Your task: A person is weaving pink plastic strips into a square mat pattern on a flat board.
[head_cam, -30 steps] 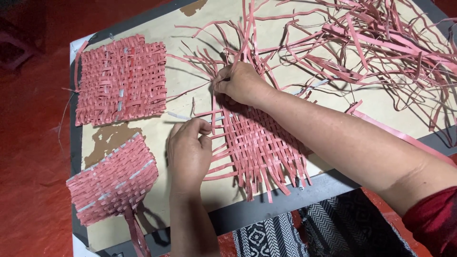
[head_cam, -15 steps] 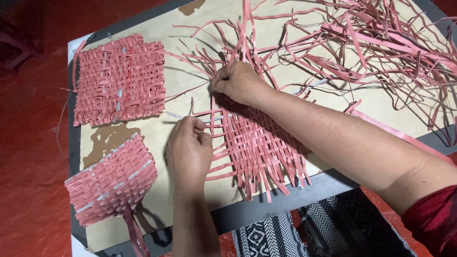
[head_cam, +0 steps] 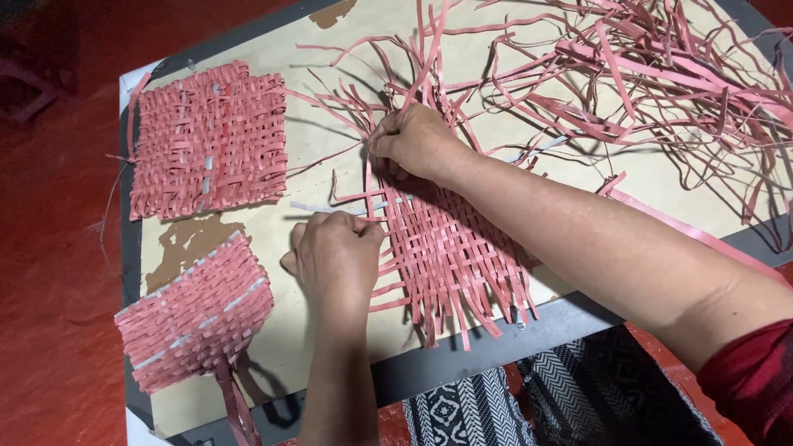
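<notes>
A person's left hand (head_cam: 334, 258) pinches a pale strip (head_cam: 330, 209) beside a half-woven pink mat (head_cam: 442, 248) lying mid-table. The right hand (head_cam: 409, 140), fingers curled closed, presses the mat's upper edge, gripping loose pink strands. Two finished woven pieces (head_cam: 206, 140) lie left on the tan table (head_cam: 322, 157); a tangle of strips (head_cam: 661, 74) sits upper right.

Two woven mats (head_cam: 206, 139) left — loose strips (head_cam: 661, 74) right
</notes>
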